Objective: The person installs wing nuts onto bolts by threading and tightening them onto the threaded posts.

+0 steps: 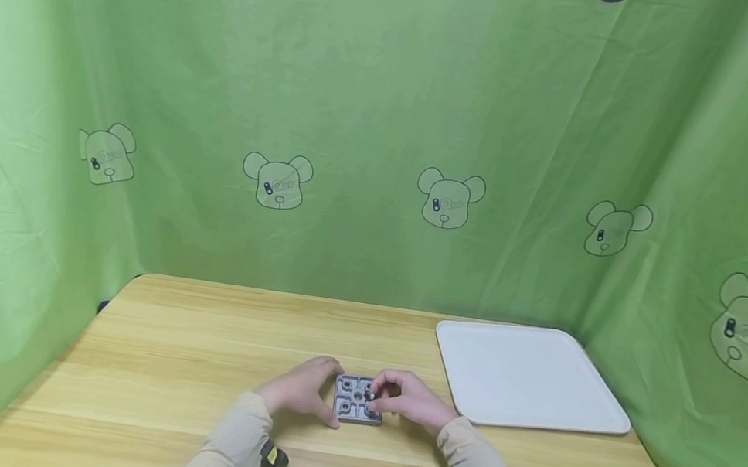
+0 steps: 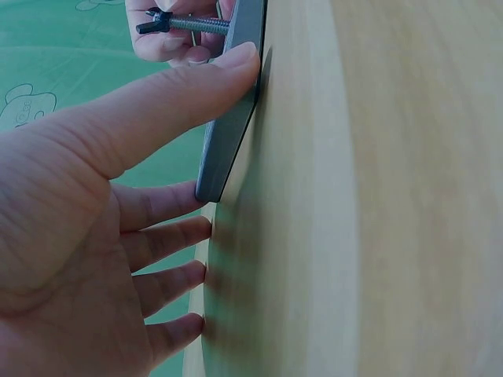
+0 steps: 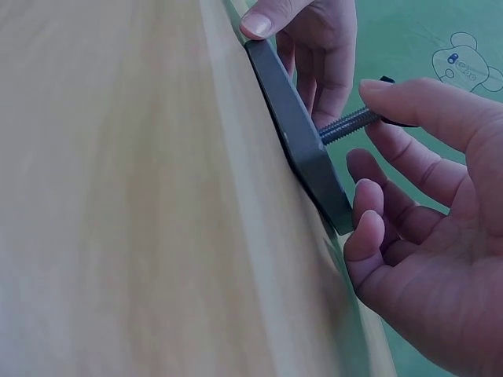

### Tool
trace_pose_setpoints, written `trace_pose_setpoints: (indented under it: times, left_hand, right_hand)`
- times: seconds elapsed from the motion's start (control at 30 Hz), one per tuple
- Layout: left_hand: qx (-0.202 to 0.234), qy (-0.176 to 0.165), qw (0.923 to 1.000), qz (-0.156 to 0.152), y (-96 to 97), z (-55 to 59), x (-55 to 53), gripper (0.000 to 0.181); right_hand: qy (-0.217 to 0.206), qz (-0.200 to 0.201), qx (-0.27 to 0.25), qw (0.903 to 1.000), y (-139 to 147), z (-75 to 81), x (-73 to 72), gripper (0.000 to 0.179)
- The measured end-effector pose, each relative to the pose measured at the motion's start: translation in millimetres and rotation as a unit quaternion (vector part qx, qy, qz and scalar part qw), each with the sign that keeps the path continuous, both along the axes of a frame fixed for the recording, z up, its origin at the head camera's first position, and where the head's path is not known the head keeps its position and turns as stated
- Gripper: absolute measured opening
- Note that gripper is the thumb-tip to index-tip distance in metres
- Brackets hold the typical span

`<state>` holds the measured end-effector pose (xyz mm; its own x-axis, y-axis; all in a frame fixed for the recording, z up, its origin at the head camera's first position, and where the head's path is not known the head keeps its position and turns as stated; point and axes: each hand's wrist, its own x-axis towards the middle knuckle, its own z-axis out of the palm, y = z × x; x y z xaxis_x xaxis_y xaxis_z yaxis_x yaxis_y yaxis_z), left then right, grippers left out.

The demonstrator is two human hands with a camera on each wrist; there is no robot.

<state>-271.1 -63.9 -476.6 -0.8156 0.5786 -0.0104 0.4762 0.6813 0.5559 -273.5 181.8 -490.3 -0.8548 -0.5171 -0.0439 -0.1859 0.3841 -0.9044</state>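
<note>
A square grey plate (image 1: 345,409) with round-holed recesses lies on the table between both hands. My left hand (image 1: 300,390) holds it at the left side, thumb on the near edge and index fingertip at the far corner; the other fingertips rest against the tabletop. A threaded bolt (image 3: 347,126) stands up from the plate, topped by a black wing nut (image 2: 155,22). Over the plate's right part, my right hand (image 1: 415,400) pinches the wing nut between thumb and index finger. Its remaining fingers curl near the plate's edge in the right wrist view.
A white rectangular tray (image 1: 528,377) lies at the back right of the wooden table (image 1: 195,321), beyond the right hand. Green curtains (image 1: 375,109) with bear-head drawings enclose the back and sides.
</note>
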Motion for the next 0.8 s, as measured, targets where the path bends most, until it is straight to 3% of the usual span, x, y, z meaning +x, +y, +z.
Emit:
trace_pose_setpoints:
  times: [0.8]
  left_hand:
    - [-0.005, 0.000, 1.0000, 0.003, 0.3, -0.1, -0.9, 0.086]
  right_hand:
    - [-0.008, -0.011, 0.008, 0.9999, -2.7, 1.8, 3.3, 0.026]
